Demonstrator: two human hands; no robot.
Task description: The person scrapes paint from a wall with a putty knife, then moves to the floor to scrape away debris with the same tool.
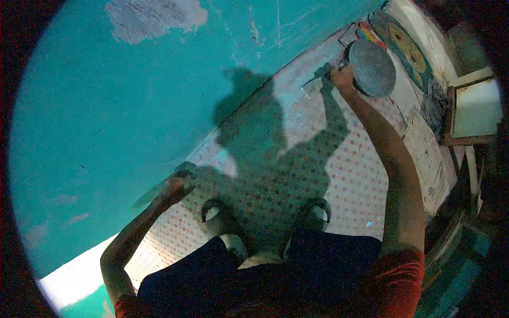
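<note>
A: Start at the left. What's there?

B: A teal wall [106, 106] with a patch of paint flaked off near the top. The dotted floor [360, 180] meets it along a slanted edge. The left hand [174, 186] rests right on that edge, against something dark. Shadow covers the fingers, so I can't tell whether that grip is apart or together.

A: And the middle?

B: Two sandals [212, 211] stand on the floor, just beyond dark trousers. The person's shadow lies over the dots and runs up the wall. The floor here is bare from the sandals to the wall edge.

A: The right side?

B: The right arm reaches out to the floor's far right corner. The right hand [343, 78] is clamped on the lower left rim of the disc [374, 66]. The disc is round, flat, dull grey and speckled, and the rim is plain. A thin bent wire [313, 85] lies just left of the hand, by the wall edge.

A: Any writing or labels?

B: None I can read. A striped thing [369, 33] in rainbow colours touches the disc's top. A round yellowish mat [407, 46] lies just beyond it. A pale board [430, 153] along the floor's right edge has scratchy marks too small to make out.

A: Is there room over there?

B: It's tight. The disc sits between the wall edge and the mat, and a wooden frame [473, 108] stands past the right edge.
</note>
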